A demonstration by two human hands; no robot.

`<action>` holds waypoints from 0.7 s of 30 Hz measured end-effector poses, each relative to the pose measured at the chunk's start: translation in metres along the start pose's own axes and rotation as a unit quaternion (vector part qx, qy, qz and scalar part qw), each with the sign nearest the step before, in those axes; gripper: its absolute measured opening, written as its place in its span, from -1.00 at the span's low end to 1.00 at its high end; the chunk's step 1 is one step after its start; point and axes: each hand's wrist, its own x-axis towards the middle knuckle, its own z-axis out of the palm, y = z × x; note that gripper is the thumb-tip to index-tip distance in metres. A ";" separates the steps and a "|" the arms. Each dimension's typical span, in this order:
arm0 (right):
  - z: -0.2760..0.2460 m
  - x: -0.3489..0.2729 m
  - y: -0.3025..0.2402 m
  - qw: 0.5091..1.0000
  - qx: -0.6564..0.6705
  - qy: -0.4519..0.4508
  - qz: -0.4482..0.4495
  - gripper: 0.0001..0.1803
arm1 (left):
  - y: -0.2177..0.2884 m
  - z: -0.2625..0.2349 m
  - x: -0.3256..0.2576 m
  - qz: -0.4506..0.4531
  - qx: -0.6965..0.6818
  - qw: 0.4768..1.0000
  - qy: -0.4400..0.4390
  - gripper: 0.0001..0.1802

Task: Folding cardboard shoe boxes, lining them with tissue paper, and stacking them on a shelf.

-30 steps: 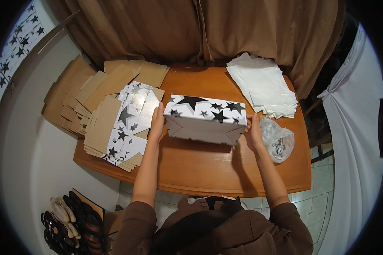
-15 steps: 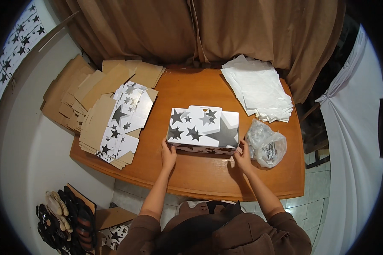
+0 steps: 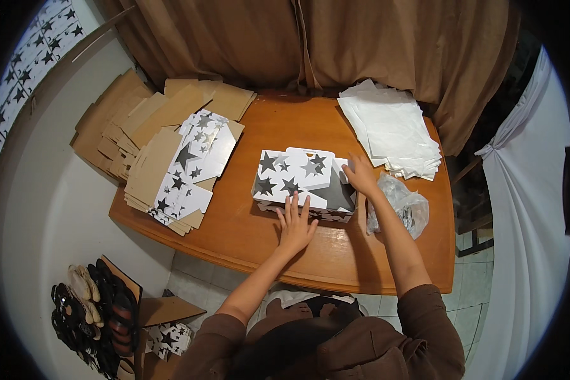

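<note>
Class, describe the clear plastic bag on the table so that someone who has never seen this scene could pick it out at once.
Start at the wooden table and go to its right side, below the stack of white paper sheets. The clear plastic bag lies just right of the star-printed box, beside the person's right hand. It alone is crumpled and see-through.

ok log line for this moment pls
left hand: flat on near edge of star-print box | right hand: on box's right end | box: on wooden table | plastic bag: right of box

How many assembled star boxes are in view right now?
2. One star box sits on the table under the left hand and right hand; another is on the floor. More may be hidden.
</note>
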 end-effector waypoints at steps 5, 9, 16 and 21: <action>-0.030 -0.009 -0.020 0.999 0.002 -0.006 -0.036 -0.52 | -0.007 -0.007 0.005 -0.001 0.016 0.997 -0.074 -0.10; -0.036 -0.025 -0.029 0.994 0.100 0.031 -0.023 -0.65 | -0.010 -0.020 0.025 0.022 0.044 0.994 -0.102 0.10; -0.014 -0.081 -0.120 0.976 0.206 0.073 0.001 -0.79 | 0.014 -0.038 0.039 -0.007 -0.085 0.992 -0.090 0.24; -0.015 -0.084 -0.135 0.936 0.343 -0.080 -0.027 -0.66 | -0.012 -0.048 0.028 0.041 -0.187 0.981 0.016 0.00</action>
